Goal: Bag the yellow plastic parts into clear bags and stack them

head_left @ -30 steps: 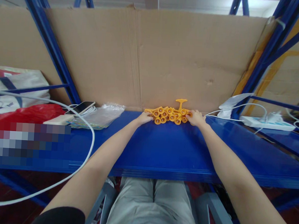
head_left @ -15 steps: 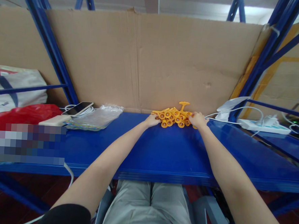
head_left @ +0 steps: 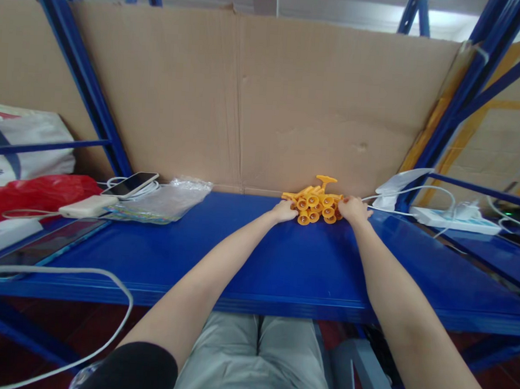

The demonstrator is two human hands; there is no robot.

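Observation:
A heap of small orange plastic pieces [head_left: 316,205] lies at the back of the blue shelf [head_left: 256,259], against the cardboard wall. One piece stands up from the heap. My left hand [head_left: 283,210] presses against the heap's left side with fingers curled. On the right side my right hand [head_left: 353,209] does the same. Both hands squeeze the pieces into a tight clump between them.
A phone [head_left: 131,183], a white charger block [head_left: 82,206] and a clear plastic bag [head_left: 163,200] lie left on the shelf. A red bag [head_left: 31,195] sits further left. A white power strip [head_left: 456,222] with cables lies at right. A white cable [head_left: 83,277] loops over the front edge.
The two hands have closed in on each other, so the spread-out orange pieces are now bunched into a narrower heap. The view has shifted left, placing the heap further right.

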